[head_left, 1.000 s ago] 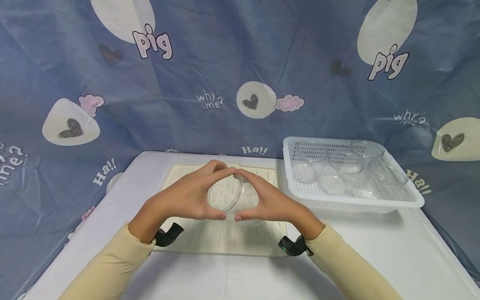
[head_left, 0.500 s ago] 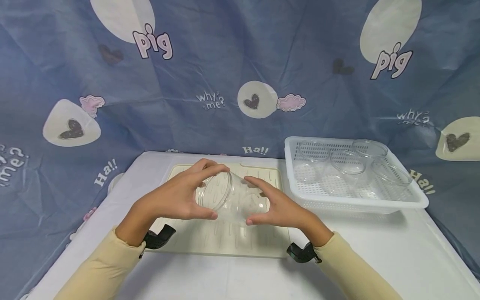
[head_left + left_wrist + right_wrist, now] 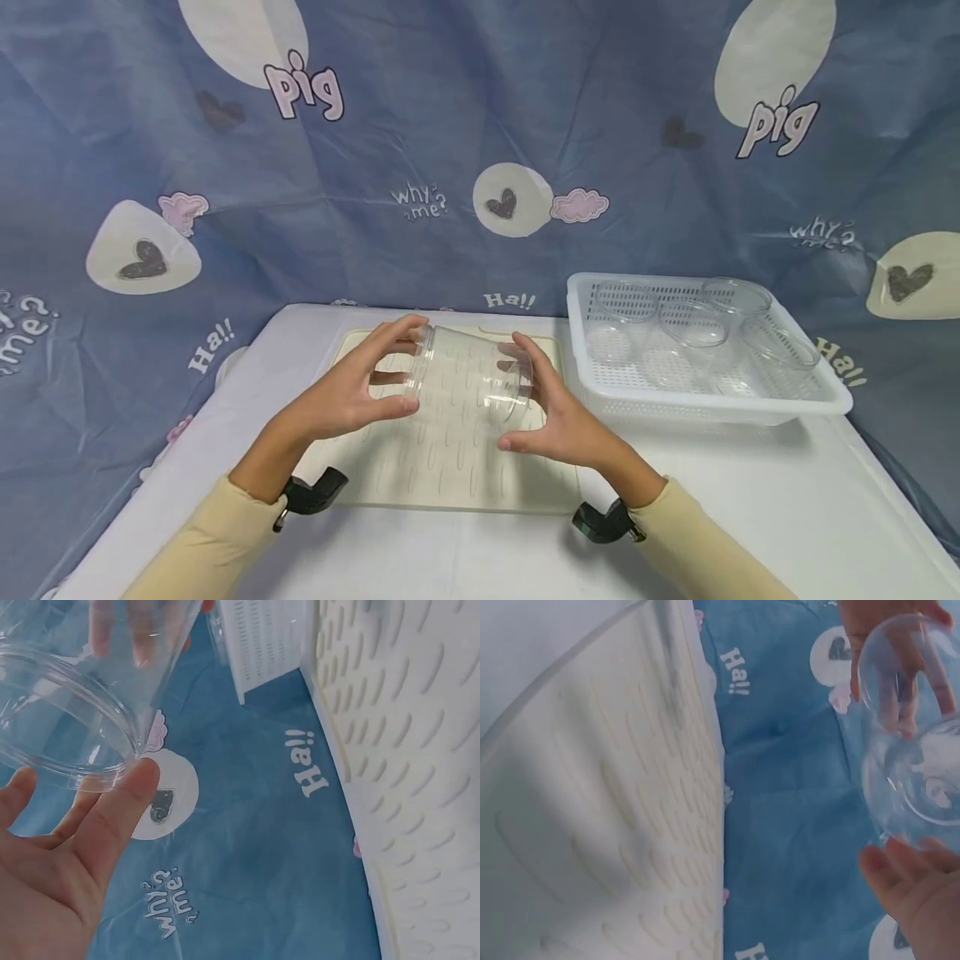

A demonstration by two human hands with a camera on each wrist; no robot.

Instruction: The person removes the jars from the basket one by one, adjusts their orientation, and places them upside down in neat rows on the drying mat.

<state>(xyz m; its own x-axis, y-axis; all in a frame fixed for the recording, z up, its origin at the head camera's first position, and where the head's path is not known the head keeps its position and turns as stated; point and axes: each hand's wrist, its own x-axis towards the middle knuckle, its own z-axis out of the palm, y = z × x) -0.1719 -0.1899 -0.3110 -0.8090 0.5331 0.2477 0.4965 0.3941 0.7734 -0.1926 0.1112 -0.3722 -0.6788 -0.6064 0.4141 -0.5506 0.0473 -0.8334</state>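
Note:
A clear see-through cup (image 3: 468, 375) lies on its side in the air above a cream mat (image 3: 420, 479), its wide ringed rim to the left and its base to the right. My left hand (image 3: 348, 387) holds the rim end between thumb and fingers; in the left wrist view the fingertips of this hand (image 3: 67, 859) touch the rim of the cup (image 3: 112, 720). At the base end, my right hand (image 3: 562, 421) holds the cup with thumb below and fingers above. The right wrist view shows the right hand (image 3: 922, 889) close under the round base.
A white perforated basket (image 3: 712, 407) stands at the back right of the white table (image 3: 712, 500), holding several similar clear cups (image 3: 693, 325). A blue printed cloth (image 3: 420, 258) hangs behind the table. Ridges cover the mat.
My hands have drawn apart sideways, the left one moving left and the right one moving right. The cup has turned from its mouth angled toward the head camera to lying sideways.

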